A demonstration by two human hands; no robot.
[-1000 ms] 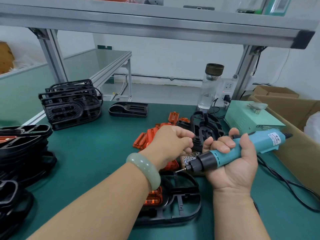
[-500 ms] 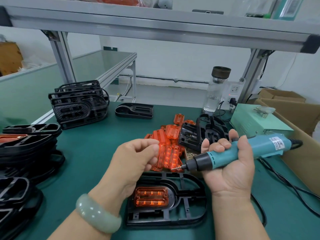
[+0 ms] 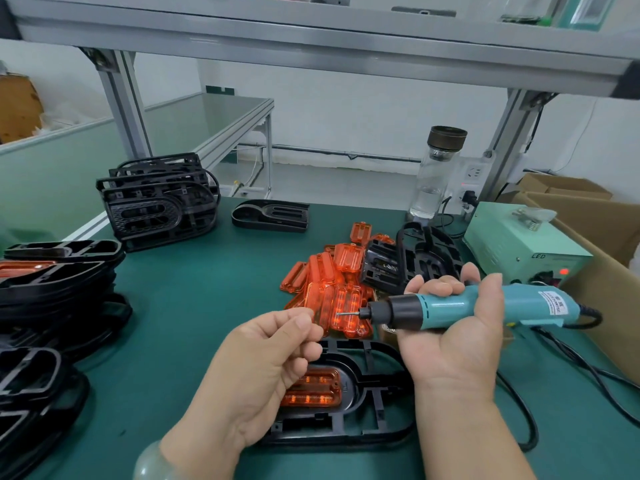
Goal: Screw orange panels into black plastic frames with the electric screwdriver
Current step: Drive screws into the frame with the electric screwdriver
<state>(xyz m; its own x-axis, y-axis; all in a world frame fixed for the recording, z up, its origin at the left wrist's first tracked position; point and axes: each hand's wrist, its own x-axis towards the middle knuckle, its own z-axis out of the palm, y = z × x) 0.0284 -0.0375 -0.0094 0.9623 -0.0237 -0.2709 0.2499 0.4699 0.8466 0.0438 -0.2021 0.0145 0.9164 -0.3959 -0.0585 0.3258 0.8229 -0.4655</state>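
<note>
The right hand (image 3: 453, 344) lies palm up with its fingers wrapped round the screwdriver (image 3: 467, 308), holding it level so the bit (image 3: 348, 313) points at the left hand (image 3: 263, 368). That pose looks meant for loading a screw, not driving one. A small screw seems to sit on the tip, though it is too small to be sure. The left hand hovers just beside the tip, fingers curled and thumb against forefinger; whether it pinches anything I cannot tell. The hands are near but apart. Below them on the mat (image 3: 194, 306) a frame (image 3: 349, 393) lies flat with a panel (image 3: 311, 391) seated in its rounded end, ready for fastening. Spare panels (image 3: 332, 282) are heaped just behind, within reach. More frames are stacked (image 3: 59, 285) at the left, and cords (image 3: 533, 431) trail right, the side where the power box (image 3: 519, 251) stands
</note>
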